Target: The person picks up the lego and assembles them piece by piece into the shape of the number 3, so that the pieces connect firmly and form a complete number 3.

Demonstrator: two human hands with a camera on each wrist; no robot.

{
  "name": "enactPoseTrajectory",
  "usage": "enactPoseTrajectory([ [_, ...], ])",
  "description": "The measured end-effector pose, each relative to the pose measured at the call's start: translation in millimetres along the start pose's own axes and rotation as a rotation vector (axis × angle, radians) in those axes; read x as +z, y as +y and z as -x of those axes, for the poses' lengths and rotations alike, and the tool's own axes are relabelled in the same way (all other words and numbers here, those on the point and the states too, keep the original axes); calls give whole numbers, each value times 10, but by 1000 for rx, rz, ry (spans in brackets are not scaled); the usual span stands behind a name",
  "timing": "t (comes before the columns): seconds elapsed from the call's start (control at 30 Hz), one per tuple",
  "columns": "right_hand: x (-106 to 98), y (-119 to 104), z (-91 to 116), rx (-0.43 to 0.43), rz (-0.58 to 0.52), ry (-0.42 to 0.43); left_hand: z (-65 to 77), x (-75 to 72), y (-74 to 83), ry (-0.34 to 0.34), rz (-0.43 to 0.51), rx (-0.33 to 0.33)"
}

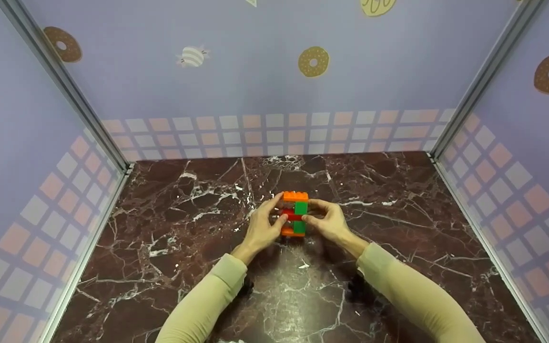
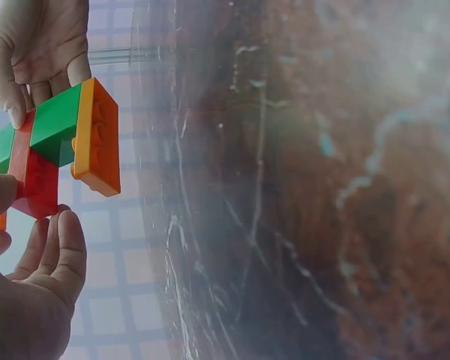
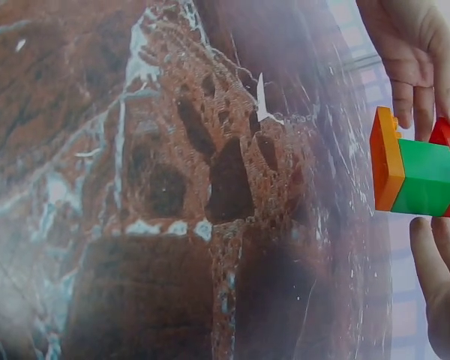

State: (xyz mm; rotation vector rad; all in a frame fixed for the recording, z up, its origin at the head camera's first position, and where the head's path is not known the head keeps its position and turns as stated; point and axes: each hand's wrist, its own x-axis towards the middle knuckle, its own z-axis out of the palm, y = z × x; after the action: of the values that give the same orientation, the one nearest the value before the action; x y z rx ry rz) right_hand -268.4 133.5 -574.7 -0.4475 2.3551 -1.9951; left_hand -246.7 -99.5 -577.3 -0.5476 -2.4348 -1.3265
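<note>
Both hands hold one small assembly of toy building blocks between them. Its middle is a red block (image 1: 289,215), with a green block (image 1: 301,207) and another green block (image 1: 299,227) on either side of it, toward the right. An orange block (image 1: 295,196) caps the far end and a second orange block (image 1: 293,232) the near end. My left hand (image 1: 263,227) pinches the red block from the left, thumb on its near face. From the right, my right hand (image 1: 330,221) grips the assembly at the red and green blocks. Studs show on the orange block (image 2: 97,139) in the left wrist view.
A dark red marbled tabletop (image 1: 198,276) lies beneath the hands. Purple walls (image 1: 255,85) with printed sweets and checks enclose it at the back and both sides, with metal posts (image 1: 484,81) at the corners.
</note>
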Motion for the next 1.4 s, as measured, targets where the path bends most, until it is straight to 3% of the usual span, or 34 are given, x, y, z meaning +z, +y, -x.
enactPoseTrajectory([
  [0.1, -10, -12, -12, 16, -20, 17, -21, -3, 15, -6, -17, -15],
  [0.33, -35, -50, -53, 15, -88, 37, -75, -6, 42, -21, 91, -41],
  [0.57, -66, -114, -85, 19, -102, 15, -114, -26, 61, -36, 127, -87],
  [0.87, -141, -156, -164, 19, -44, -27, -201, -84, 84, -86, 132, -118],
  [1.17, -167, -208, -239, 139, -102, -59, -306, -130, 102, -143, 185, -216],
  [1.4, -164, -175, -327, 235, -154, -77, -367, -111, 43, -154, 152, -276],
])
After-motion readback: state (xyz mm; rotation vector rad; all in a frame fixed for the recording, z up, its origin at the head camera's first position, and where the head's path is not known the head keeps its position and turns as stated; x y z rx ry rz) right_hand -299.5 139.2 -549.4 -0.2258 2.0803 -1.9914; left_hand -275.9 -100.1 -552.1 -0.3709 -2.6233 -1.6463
